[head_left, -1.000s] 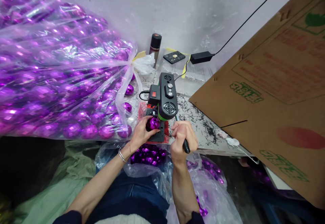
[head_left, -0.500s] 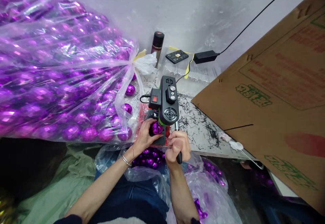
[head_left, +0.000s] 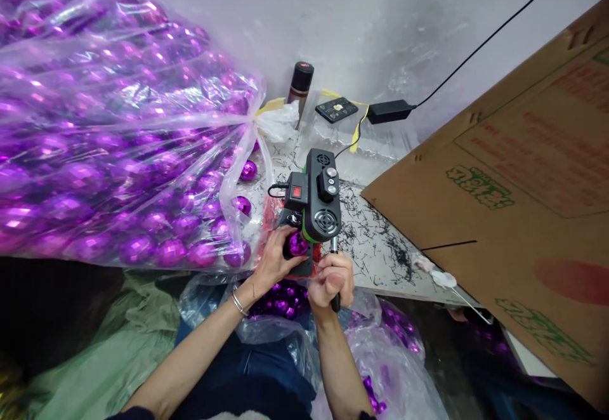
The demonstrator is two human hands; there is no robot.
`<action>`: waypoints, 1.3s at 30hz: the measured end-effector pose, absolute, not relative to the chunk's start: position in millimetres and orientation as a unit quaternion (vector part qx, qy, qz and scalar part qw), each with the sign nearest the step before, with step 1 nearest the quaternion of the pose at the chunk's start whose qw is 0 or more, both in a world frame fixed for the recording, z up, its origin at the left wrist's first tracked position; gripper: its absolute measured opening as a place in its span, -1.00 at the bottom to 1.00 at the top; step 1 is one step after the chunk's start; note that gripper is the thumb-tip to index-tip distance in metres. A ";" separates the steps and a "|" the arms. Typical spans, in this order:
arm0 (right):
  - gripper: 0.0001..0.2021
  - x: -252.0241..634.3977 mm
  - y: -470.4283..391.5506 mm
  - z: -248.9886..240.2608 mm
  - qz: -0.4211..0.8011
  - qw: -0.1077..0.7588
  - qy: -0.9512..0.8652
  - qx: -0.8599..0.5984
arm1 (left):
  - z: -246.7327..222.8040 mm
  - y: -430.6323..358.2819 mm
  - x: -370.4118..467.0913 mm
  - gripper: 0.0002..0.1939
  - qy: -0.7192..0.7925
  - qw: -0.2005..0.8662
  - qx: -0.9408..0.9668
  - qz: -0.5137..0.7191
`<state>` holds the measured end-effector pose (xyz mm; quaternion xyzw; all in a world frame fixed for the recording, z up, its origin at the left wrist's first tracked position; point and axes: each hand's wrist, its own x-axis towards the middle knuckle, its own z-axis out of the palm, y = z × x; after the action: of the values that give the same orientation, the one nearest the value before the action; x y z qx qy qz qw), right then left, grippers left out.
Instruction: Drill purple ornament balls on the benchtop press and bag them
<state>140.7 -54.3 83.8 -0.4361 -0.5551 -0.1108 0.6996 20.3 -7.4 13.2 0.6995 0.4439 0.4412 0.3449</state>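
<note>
A shiny purple faceted ball [head_left: 297,244] is gripped between the thumb and fingers of my left hand [head_left: 276,256]. It sits under the head of a small black bench machine [head_left: 323,198] with a red switch and round vents. My right hand [head_left: 332,282] is wrapped round the machine's lever handle [head_left: 335,302], at the right of the ball. The machine's black base [head_left: 303,269] rests on red plastic. Between my forearms lies an open plastic bag with more purple balls [head_left: 280,301]. What touches the ball's top is hidden by the machine head.
A big tied clear bag of purple balls [head_left: 143,153] fills the left of the table. Loose balls [head_left: 248,170] lie beside it. A cardboard box [head_left: 499,198] leans in from the right. Behind stand a dark spray can [head_left: 301,84], a phone [head_left: 337,110] and a power adapter [head_left: 391,111]. Black scraps [head_left: 361,223] litter the tabletop.
The whole view has shifted slightly, so things appear a little lower and to the right. Both hands keep their holds on the ball and lever handle.
</note>
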 end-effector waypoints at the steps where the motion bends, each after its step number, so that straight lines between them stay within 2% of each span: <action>1: -0.61 141.2 -54.2 82.7 -0.111 0.699 -0.555 -0.436 | 13.2 -7.0 20.5 -0.34 0.442 0.346 0.699 0.442; 10: -0.60 145.6 -48.9 72.3 -0.117 0.685 -0.588 -0.413 | 8.0 -2.0 24.1 -0.36 0.431 0.351 0.698 0.452; 14: -0.58 145.7 -50.0 97.5 -0.087 0.708 -0.559 -0.423 | 8.2 3.8 26.6 -0.34 0.420 0.339 0.707 0.457; 19: -0.59 148.3 -59.5 143.4 -0.031 0.670 -0.557 -0.489 | 9.9 -20.3 11.4 -0.39 0.385 0.288 0.767 0.425; 23: -0.60 149.9 -65.1 142.2 -0.032 0.650 -0.582 -0.488 | 25.3 -50.4 -17.8 -0.37 0.341 0.239 0.816 0.401; 26: -0.61 148.9 -63.9 129.7 -0.044 0.657 -0.593 -0.463 | 51.8 -27.8 -39.1 -0.62 0.356 0.210 0.800 0.434; 28: -0.61 147.9 -61.9 125.1 -0.054 0.667 -0.590 -0.451 | 69.5 11.1 -51.8 -0.68 0.418 0.188 0.780 0.425; 32: -0.62 147.5 -60.3 124.8 -0.068 0.665 -0.593 -0.449 | 84.3 85.0 -73.7 -0.85 0.556 0.167 0.761 0.288; 36: -0.61 147.8 -61.3 123.9 -0.082 0.652 -0.596 -0.461 | 84.8 98.2 -84.3 -0.67 0.598 0.151 0.762 0.200; 39: -0.61 147.1 -61.2 123.3 -0.084 0.657 -0.589 -0.464 | 95.0 86.5 -83.7 -0.55 0.574 0.223 0.742 0.265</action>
<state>147.1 -61.2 123.3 -0.4636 -0.5886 -0.0836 0.6570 -83.7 86.5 95.0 0.7422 0.5738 0.2650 0.2230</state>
